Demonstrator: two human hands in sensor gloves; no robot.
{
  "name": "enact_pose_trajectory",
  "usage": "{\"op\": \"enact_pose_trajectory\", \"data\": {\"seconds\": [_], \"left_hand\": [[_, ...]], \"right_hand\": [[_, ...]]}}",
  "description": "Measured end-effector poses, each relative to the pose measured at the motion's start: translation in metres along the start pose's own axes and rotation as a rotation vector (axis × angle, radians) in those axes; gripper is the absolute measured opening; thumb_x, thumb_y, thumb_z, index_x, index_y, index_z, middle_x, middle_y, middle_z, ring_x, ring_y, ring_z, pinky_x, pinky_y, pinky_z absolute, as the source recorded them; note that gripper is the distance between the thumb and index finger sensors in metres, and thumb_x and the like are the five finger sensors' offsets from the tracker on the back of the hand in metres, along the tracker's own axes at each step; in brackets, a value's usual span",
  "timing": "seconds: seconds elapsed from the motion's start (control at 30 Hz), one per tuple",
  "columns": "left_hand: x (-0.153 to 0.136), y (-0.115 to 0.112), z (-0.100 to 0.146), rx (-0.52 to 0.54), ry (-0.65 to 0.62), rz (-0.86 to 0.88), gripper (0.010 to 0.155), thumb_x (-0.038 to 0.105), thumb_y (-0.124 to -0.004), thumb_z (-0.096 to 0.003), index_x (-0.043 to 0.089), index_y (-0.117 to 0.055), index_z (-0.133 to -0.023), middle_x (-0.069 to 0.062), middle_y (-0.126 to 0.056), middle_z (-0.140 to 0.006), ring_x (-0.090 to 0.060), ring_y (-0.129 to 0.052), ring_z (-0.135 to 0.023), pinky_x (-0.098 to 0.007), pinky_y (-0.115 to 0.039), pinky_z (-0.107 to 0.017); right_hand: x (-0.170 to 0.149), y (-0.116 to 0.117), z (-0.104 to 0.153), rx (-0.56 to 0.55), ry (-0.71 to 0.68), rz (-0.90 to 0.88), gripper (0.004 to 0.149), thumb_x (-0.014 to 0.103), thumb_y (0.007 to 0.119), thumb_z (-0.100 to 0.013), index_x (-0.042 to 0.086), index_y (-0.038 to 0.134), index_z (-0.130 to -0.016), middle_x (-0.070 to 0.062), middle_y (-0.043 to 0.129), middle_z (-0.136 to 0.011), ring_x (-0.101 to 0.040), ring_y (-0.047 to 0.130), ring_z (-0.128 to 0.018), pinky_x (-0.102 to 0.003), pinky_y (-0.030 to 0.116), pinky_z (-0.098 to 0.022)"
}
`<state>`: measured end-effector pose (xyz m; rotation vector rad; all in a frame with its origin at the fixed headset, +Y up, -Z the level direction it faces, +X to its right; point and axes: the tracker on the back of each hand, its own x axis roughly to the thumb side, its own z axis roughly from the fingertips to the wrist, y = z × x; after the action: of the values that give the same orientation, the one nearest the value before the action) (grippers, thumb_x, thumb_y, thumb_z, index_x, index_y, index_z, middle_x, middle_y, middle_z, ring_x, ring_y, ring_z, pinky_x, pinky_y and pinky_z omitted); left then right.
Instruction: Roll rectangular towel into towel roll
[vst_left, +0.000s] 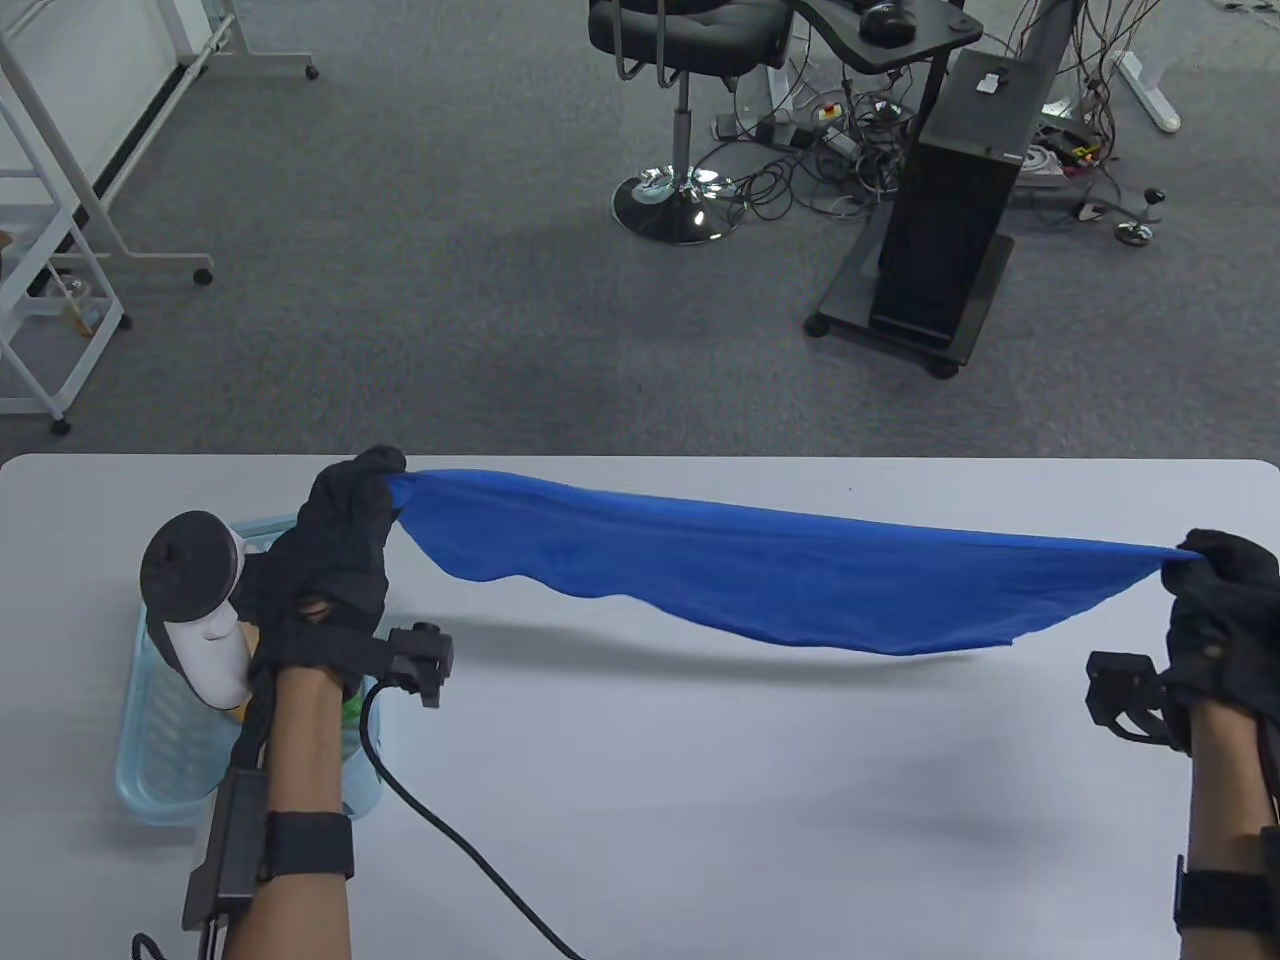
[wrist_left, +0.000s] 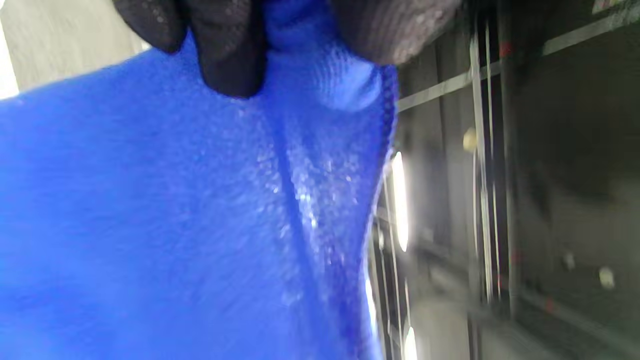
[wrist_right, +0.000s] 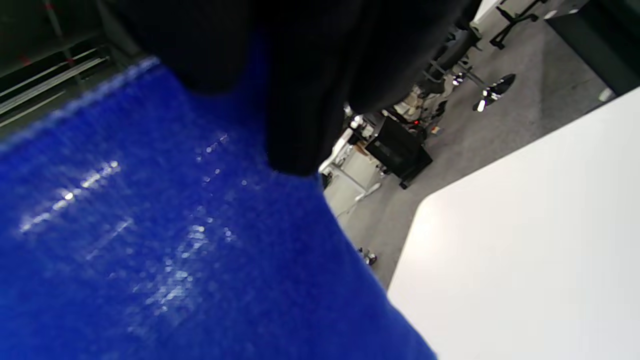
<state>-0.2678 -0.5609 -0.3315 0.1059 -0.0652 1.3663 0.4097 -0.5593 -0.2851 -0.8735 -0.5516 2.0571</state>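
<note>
1. Forearms enter from the 6 o'clock edge of the table view, each with a black strap and a black wrist-mounted camera block.
2. White rounded-corner worktop (vst_left: 700, 800) fills the lower half of that view, with grey carpet beyond it toward 12 o'clock.
3. Blue rectangular terry towel (vst_left: 760, 570) hangs in the air above the worktop, stretched from 9 o'clock to 3 o'clock between the two hands; its upper edge is pulled taut and its lower edge sags in waves, casting a shadow on the surface below.
4. Pale blue translucent plastic basket (vst_left: 160, 740) sits on the worktop at about 8 o'clock, partly hidden under the left forearm.
5. Left hand (vst_left: 335, 545), in a black glove with a white-and-black tracker on its back, pinches the towel's left corner; the left wrist view shows black fingertips (wrist_left: 230, 60) clamped on bunched blue cloth.
6. Right hand (vst_left: 1225, 600), also in a black glove, grips the towel's right corner near the frame's 3 o'clock edge; the right wrist view shows dark glove over the cloth.
</note>
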Motion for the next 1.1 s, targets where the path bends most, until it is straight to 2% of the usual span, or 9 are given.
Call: {"op": "enact_pose_trajectory", "data": {"seconds": [0.03, 0.13, 0.17, 0.27, 0.4, 0.53, 0.7, 0.83, 1.1], "left_hand": [[-0.003, -0.002, 0.004, -0.020, 0.008, -0.048, 0.045, 0.037, -0.068, -0.0484, 0.018, -0.081, -0.087, -0.013, -0.067, -0.110, -0.031, -0.074, -0.098, -0.057, -0.059, -0.068], [-0.015, -0.016, 0.019, -0.052, 0.069, -0.402, 0.044, 0.040, -0.077, -0.0460, 0.025, -0.092, -0.085, -0.018, -0.074, -0.107, -0.042, -0.088, -0.087, -0.061, -0.070, -0.059], [-0.020, -0.022, 0.024, -0.045, 0.096, -0.547, 0.044, 0.040, -0.079, -0.0444, 0.027, -0.095, -0.084, -0.018, -0.075, -0.106, -0.041, -0.084, -0.087, -0.060, -0.068, -0.060], [-0.035, -0.035, 0.034, -0.088, 0.157, -0.779, 0.044, 0.040, -0.083, -0.0413, 0.029, -0.097, -0.082, -0.017, -0.069, -0.108, -0.044, -0.070, -0.092, -0.062, -0.058, -0.064], [-0.050, -0.048, 0.044, -0.132, 0.239, -0.916, 0.043, 0.036, -0.085, -0.0411, 0.021, -0.091, -0.081, -0.017, -0.064, -0.109, -0.047, -0.055, -0.097, -0.064, -0.047, -0.067], [-0.053, -0.052, 0.047, -0.122, 0.259, -1.002, 0.042, 0.039, -0.088, -0.0393, 0.027, -0.091, -0.080, -0.017, -0.064, -0.109, -0.048, -0.051, -0.098, -0.065, -0.044, -0.068], [-0.049, -0.052, 0.043, -0.043, 0.272, -1.041, 0.044, 0.047, -0.078, -0.0407, 0.020, -0.101, -0.067, -0.018, -0.066, -0.108, -0.048, -0.050, -0.098, -0.065, -0.043, -0.068], [-0.052, -0.063, 0.035, -0.050, 0.318, -1.152, 0.044, 0.047, -0.078, -0.0411, 0.020, -0.099, -0.069, -0.019, -0.064, -0.109, -0.048, -0.048, -0.099, -0.065, -0.042, -0.069], [-0.071, -0.093, 0.010, -0.086, 0.383, -1.405, 0.044, 0.046, -0.077, -0.0421, 0.021, -0.097, -0.072, -0.016, -0.062, -0.111, -0.047, -0.047, -0.100, -0.064, -0.042, -0.070]], "right_hand": [[-0.006, 0.000, 0.002, 0.013, -0.001, 0.020, 0.044, 0.027, 0.078, -0.033, 0.021, 0.085, -0.076, -0.011, 0.079, -0.086, -0.012, 0.100, -0.067, -0.039, 0.076, -0.060], [-0.037, 0.012, 0.011, 0.094, 0.007, 0.096, 0.044, 0.028, 0.078, -0.034, 0.021, 0.085, -0.077, -0.011, 0.079, -0.087, -0.013, 0.100, -0.067, -0.042, 0.075, -0.060], [-0.049, 0.017, 0.016, 0.136, 0.024, 0.099, 0.045, 0.029, 0.079, -0.034, 0.021, 0.086, -0.077, -0.011, 0.080, -0.087, -0.014, 0.100, -0.067, -0.043, 0.075, -0.060], [-0.069, 0.026, 0.024, 0.204, 0.065, 0.094, 0.045, 0.029, 0.079, -0.034, 0.021, 0.087, -0.077, -0.012, 0.082, -0.085, -0.020, 0.101, -0.064, -0.048, 0.075, -0.058], [-0.081, 0.027, 0.029, 0.286, 0.089, 0.169, 0.045, 0.029, 0.079, -0.034, 0.021, 0.088, -0.078, -0.013, 0.082, -0.084, -0.022, 0.100, -0.059, -0.052, 0.072, -0.058], [-0.080, 0.025, 0.027, 0.327, 0.095, 0.252, 0.045, 0.030, 0.079, -0.034, 0.022, 0.090, -0.078, -0.010, 0.081, -0.080, -0.021, 0.096, -0.053, -0.053, 0.071, -0.058], [-0.078, 0.030, 0.021, 0.339, 0.099, 0.310, 0.045, 0.029, 0.080, -0.034, 0.020, 0.091, -0.077, -0.008, 0.084, -0.072, -0.020, 0.096, -0.044, -0.052, 0.073, -0.056], [-0.080, 0.050, 0.014, 0.366, 0.065, 0.476, 0.049, 0.028, 0.082, -0.033, 0.019, 0.085, -0.082, -0.007, 0.088, -0.066, -0.019, 0.097, -0.037, -0.051, 0.076, -0.054], [-0.095, 0.090, 0.007, 0.391, 0.023, 0.734, 0.046, 0.029, 0.082, -0.032, 0.019, 0.090, -0.076, -0.007, 0.091, -0.061, -0.018, 0.098, -0.032, -0.049, 0.078, -0.051]]}}
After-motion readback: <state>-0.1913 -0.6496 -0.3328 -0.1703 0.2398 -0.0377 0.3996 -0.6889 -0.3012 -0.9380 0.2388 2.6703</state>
